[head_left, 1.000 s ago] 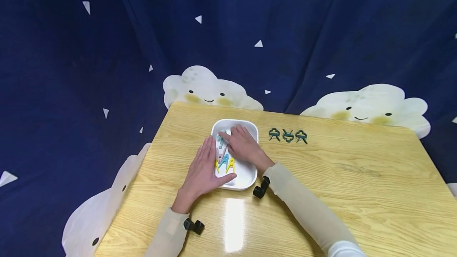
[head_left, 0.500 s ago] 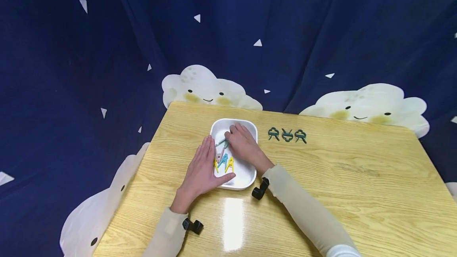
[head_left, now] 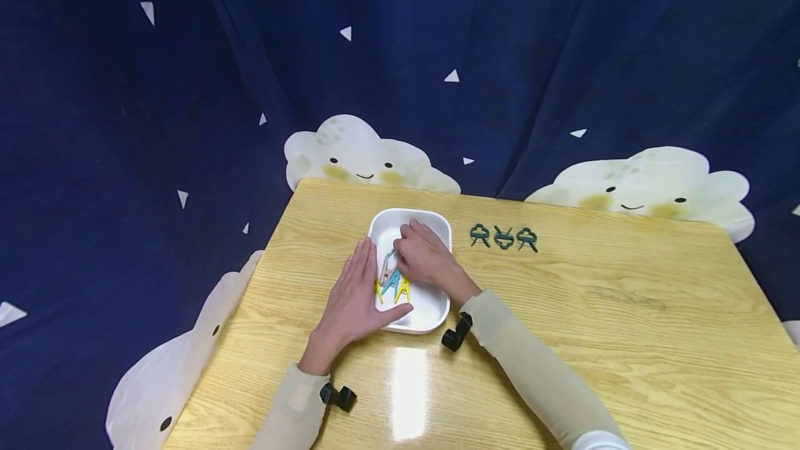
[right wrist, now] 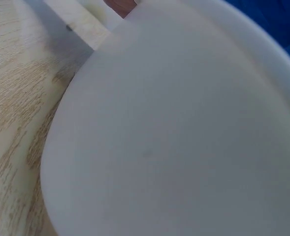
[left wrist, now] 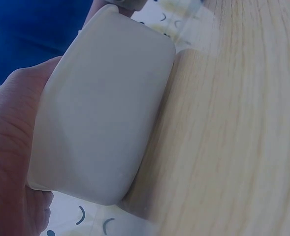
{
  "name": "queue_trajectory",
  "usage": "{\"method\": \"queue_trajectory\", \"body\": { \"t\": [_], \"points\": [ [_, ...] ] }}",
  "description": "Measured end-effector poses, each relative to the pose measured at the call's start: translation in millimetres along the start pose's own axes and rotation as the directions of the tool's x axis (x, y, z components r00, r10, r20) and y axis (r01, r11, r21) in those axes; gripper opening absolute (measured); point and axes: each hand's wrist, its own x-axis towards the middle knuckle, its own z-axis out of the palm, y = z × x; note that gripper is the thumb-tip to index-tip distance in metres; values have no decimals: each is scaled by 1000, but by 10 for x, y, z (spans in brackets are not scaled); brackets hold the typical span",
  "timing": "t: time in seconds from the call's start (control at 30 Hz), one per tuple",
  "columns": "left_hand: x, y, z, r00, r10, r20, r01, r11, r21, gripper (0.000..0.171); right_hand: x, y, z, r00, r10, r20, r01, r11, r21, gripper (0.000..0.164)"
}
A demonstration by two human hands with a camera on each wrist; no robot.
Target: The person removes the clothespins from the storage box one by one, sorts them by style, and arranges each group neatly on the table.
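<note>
Smooth plastic tray and clips — glossy wood-grained table — matt cloth backdrop

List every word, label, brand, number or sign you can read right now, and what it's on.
None: I can read no word, label, brand or number in any view.
Curtain: printed cloud faces and white triangles, no lettering visible.
White tray: no writing on the parts that show.
Coloured clips inside, dark green clips outside, black wrist devices: too small to tell if marked.
</note>
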Motion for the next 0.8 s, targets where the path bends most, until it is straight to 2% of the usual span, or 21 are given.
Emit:
{"method": "queue_trajectory", "body": {
  "t": [0.13, 0.27, 0.37, 0.5, 0.63, 0.8],
  "points": [
    [-4, -4, 10, 1000, -3, -3, 3, 1000, -2, 134, -7, 5, 16, 999, 36, -9, -36, 998, -48, 13],
    [-5, -5, 6, 1000, -1, -13, 1, 1000, -1, 133, 1, -7, 4, 993, 108, -42, -109, 994, -26, 18],
    [-3, -6, 8, 1000, 0, -13, 0, 1000, -4, 133, -1, -22, -12, 979, 197, -49, -197, 980, 3, 34],
    [-3, -10, 17, 1000, -3, -6, 3, 1000, -4, 133, -16, -33, -16, 960, 280, 5, -280, 960, -2, 58],
    [-2, -10, 21, 1000, 0, -2, 0, 1000, -4, 133, -15, -29, 5, 959, 281, 48, -280, 960, -31, 65],
    [3, -12, 19, 1000, -1, -5, 1, 1000, -1, 132, -8, -24, 10, 961, 273, 38, -272, 962, -29, 64]
  ]
}}
